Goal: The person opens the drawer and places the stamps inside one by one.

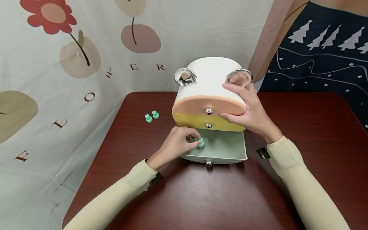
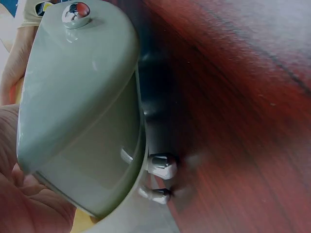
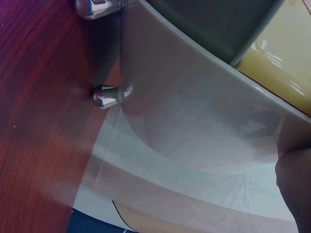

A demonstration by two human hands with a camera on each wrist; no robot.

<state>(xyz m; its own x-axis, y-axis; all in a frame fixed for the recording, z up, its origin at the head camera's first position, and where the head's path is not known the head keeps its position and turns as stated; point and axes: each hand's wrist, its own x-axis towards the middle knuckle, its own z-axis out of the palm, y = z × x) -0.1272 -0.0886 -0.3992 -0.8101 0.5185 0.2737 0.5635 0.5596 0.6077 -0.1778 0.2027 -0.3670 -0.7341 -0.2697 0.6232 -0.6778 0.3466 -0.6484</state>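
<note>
A small white cabinet [image 1: 211,76] with round silver ears stands on the table, its bottom pale-green drawer [image 1: 224,145] pulled out. Inside that drawer my left hand [image 1: 179,140] pinches a small mint-green knob-shaped piece [image 1: 201,142] between thumb and fingertips. My right hand [image 1: 250,110] holds the cabinet's upper right side, with the thumb across the front and the fingers on top. Above the open drawer, the orange drawer [image 1: 189,105] and the yellow drawer [image 1: 189,120] are closed. In the left wrist view, the drawer front [image 2: 82,73] hides the piece and my fingertips.
Two more mint-green pieces [image 1: 152,116] stand on the dark red table [image 1: 230,198], left of the cabinet. Short silver feet [image 3: 107,96] hold the cabinet up. A printed curtain [image 1: 95,95] hangs behind and to the left, and a dark-blue cloth [image 1: 316,64] at the right.
</note>
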